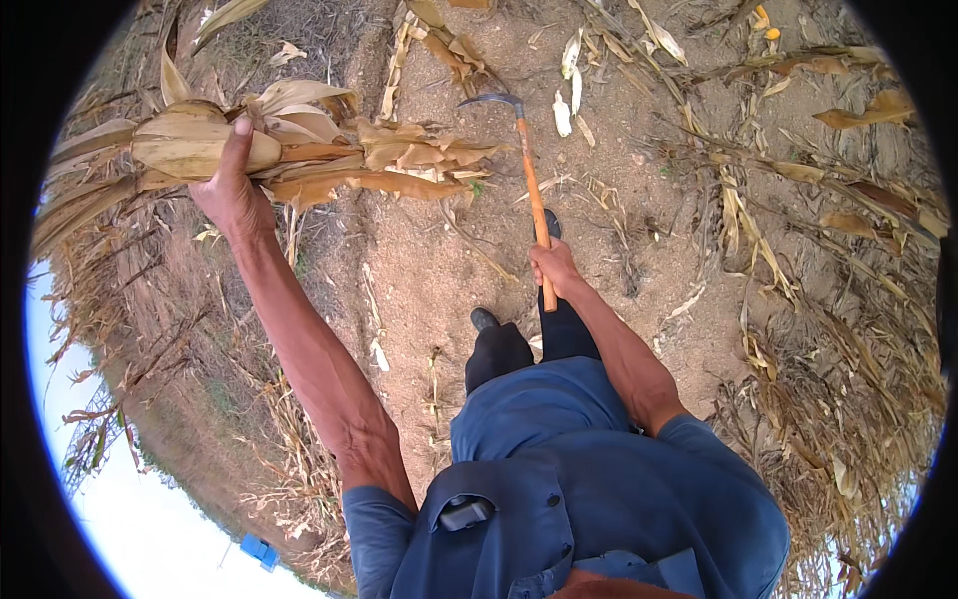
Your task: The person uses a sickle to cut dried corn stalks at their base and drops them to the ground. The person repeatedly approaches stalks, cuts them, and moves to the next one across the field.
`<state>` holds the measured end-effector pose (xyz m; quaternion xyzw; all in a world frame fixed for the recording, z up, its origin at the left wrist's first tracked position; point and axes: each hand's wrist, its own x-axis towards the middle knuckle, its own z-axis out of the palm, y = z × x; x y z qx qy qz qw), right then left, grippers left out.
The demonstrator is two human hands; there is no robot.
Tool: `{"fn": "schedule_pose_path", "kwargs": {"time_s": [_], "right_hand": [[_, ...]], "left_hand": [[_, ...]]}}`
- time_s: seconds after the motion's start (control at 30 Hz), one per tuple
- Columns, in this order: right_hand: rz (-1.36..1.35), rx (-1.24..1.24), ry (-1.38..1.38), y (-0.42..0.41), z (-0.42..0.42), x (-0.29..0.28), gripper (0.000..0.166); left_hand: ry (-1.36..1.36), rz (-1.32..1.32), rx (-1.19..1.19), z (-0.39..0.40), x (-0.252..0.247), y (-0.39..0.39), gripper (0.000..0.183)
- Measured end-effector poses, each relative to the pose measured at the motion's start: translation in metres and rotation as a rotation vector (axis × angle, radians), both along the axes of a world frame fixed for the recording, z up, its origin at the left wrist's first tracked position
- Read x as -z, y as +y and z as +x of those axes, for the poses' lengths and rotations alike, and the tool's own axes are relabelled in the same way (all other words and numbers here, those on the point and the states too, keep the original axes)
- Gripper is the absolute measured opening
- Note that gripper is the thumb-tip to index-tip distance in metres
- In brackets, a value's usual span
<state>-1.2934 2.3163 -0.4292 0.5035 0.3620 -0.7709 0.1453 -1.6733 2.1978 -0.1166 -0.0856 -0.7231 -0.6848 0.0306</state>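
Observation:
My left hand (238, 187), at the upper left, grips a bunch of dry corn stalks with a husk-covered ear (187, 146); the thumb lies over the husk. Dry leaves (419, 161) fan out from the bunch to the right. A sickle (530, 165) with an orange wooden handle is in my right hand (555, 263), closed around the lower part of the handle. Its curved dark metal blade (490, 98) points left, above bare soil and a little right of the held stalks.
Pale husks (562, 114) lie on the brown soil beyond the sickle. Cut dry stalks (808, 172) cover the ground at the right. Standing dry corn plants (299, 449) are at the lower left. A dark shoe (484, 320) shows below.

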Motion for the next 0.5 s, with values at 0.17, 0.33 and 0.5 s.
{"fn": "schedule_pose_path", "kwargs": {"time_s": [0.17, 0.33, 0.5], "right_hand": [[-0.021, -0.042, -0.024, 0.004, -0.011, 0.006, 0.010], [-0.011, -0.100, -0.057, 0.002, -0.018, 0.025, 0.010], [-0.006, -0.136, -0.132, 0.002, -0.037, 0.066, 0.010]], "left_hand": [[-0.171, 0.103, 0.110, -0.012, 0.001, -0.009, 0.070], [-0.076, -0.237, 0.063, 0.003, 0.003, 0.004, 0.075], [-0.079, -0.286, -0.094, 0.034, 0.018, -0.005, 0.067]]}}
